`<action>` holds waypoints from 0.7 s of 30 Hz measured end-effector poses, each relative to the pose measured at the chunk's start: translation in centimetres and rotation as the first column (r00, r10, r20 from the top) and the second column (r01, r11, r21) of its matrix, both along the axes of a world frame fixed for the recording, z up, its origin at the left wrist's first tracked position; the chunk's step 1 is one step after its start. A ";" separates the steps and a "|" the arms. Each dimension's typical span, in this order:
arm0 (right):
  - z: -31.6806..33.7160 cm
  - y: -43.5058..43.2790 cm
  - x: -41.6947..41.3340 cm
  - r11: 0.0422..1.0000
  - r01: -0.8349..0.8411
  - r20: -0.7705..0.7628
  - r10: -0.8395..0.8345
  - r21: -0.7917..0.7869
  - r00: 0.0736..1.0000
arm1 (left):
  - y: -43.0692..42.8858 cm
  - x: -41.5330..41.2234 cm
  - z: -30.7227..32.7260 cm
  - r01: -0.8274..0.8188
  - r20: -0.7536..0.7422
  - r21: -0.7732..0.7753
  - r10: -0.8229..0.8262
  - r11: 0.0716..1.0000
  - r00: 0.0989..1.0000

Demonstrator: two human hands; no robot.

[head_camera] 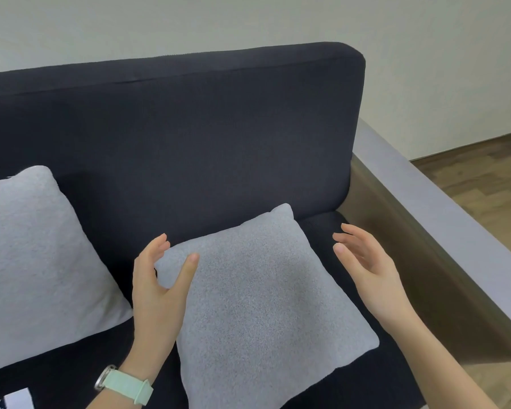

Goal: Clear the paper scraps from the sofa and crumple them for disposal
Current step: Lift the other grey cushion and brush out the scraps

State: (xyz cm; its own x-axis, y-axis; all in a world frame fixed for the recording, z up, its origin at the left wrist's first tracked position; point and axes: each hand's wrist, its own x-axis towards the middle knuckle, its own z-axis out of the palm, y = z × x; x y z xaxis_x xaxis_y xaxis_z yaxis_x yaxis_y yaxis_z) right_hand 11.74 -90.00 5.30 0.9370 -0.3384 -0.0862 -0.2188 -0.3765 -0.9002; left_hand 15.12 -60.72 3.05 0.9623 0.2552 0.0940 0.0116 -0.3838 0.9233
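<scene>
Both bare hands, left hand [157, 286] and right hand [366, 270], hover released, fingers spread, flanking a square fuzzy grey fabric cushion [266, 302] on the dark woven sofa [189, 137].

Light's soft and even, no glare. My left hand [157, 290] drops a faint shadow on the grey cushion [263, 290] between my hands. Dark sofa back [174, 137] beyond them loses fabric detail. Slight softness overall; wide-angle bends the armrest [443, 219] past my right hand [366, 267].
</scene>
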 end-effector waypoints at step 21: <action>-8.3 0.1 -0.2 0.996 0.077 -0.154 -0.069 0.048 0.986 | 1.7 0.7 -8.8 -0.003 -0.230 -0.006 0.001 1.000 0.973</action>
